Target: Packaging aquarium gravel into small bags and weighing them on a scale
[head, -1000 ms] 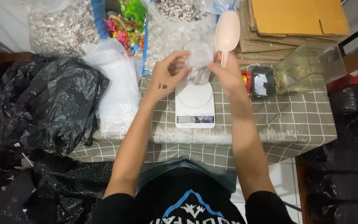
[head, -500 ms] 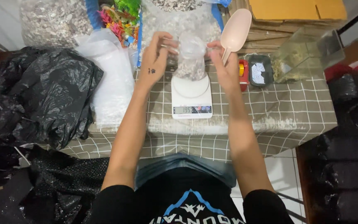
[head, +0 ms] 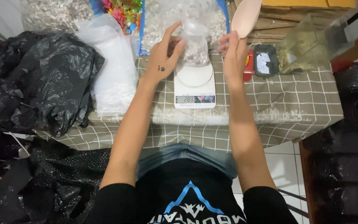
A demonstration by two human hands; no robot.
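A tabletop (head: 295, 99) covered by a checked cloth is seen from above, its left end buried under a heap of crumpled black plastic bags (head: 34, 83). Beside the heap, a stack of empty clear bags (head: 114, 70) is laid flat, apparently kept within easy reach. At the far edge, a large clear sack (head: 162, 20) of small pale pieces is left open just behind the white digital scale (head: 194, 85), so that little reaching is needed. A small clear bag (head: 195, 45), partly filled with the same pale pieces, is stood on the scale's round plate. It is steadied at its upper part by the left hand (head: 164, 56), whose grip is closed on the plastic, seemingly so the bag stays upright and its mouth open. A pale pink scoop (head: 245, 16) is grasped by the right hand (head: 233, 52) and held raised just right of the bag; whether anything lies in it cannot be told.
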